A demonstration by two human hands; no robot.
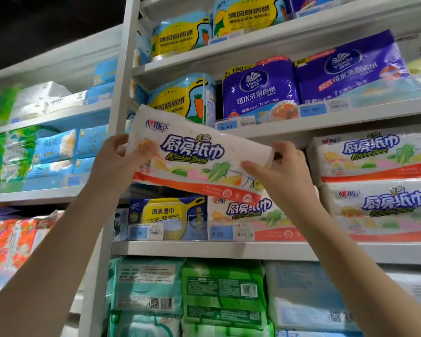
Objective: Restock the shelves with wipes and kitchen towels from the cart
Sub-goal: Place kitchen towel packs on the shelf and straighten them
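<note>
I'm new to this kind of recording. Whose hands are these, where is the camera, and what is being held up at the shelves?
There is no machine here. A person wears one camera on the head, and it looks up at white metal store shelves. The left hand and the right hand each grip one end of a white plastic pack of kitchen towels with blue lettering, held tilted in front of the shelves. Matching packs are stacked on the right. A blue and yellow pack of wipes stands on the shelf just below the held pack.
</note>
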